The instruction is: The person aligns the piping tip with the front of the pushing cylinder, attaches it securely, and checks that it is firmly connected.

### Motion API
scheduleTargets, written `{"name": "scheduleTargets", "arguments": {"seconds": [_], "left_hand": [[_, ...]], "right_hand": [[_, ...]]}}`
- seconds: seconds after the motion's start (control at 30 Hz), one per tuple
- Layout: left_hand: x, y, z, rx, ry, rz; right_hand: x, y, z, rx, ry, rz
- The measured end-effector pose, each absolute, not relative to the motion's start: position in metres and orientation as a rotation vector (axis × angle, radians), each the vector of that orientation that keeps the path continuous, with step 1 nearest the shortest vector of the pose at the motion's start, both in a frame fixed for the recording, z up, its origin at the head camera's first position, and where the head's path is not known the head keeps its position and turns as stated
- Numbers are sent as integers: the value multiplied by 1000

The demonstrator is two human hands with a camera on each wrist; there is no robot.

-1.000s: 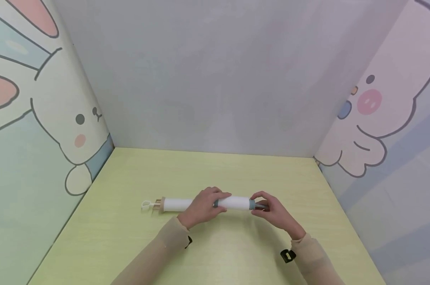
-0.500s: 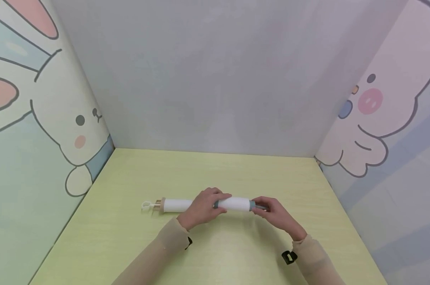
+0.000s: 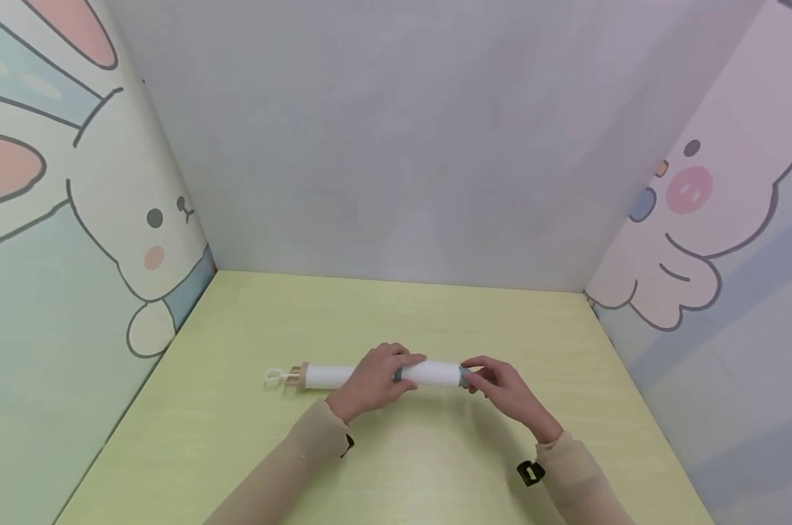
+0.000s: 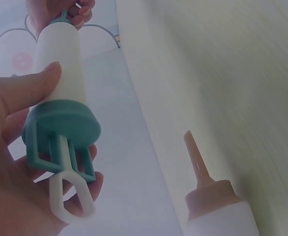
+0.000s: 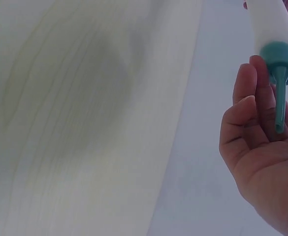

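A white-barrelled syringe (image 3: 435, 373) with teal ends lies across the space between my hands. My left hand (image 3: 375, 378) grips its barrel beside the teal flange (image 4: 67, 118); a white plunger ring (image 4: 56, 196) sticks out behind that flange. At the other end, the fingers of my right hand (image 3: 501, 385) hold the teal cap (image 5: 280, 54), whose thin nozzle (image 5: 280, 105) points into the palm. A second white syringe (image 3: 327, 377) with tan ends lies on the table to the left, partly hidden by my left hand. Its tan nozzle (image 4: 198, 162) shows in the left wrist view.
Under both hands is a pale yellow-green table (image 3: 396, 313) with a plain grey wall (image 3: 396, 146) behind it. Side walls with cartoon animals bound it left and right.
My right fingers have shifted around the teal cap, and the nozzle seen earlier in the head view is now covered by them. My left hand keeps its grip on the barrel.
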State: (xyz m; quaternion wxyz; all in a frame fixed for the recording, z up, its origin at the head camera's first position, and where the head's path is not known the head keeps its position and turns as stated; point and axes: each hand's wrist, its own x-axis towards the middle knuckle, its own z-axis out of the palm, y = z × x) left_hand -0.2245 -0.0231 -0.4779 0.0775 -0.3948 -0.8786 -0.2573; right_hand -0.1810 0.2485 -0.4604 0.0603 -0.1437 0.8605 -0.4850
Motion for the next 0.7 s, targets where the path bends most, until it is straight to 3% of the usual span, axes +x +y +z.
{"name": "scheduleTargets", "arguments": {"seconds": [0.7], "left_hand": [[-227, -30, -479, -1153, -2652, -790]], "right_hand": [[-196, 258, -495, -639, 2477, -1655]]}}
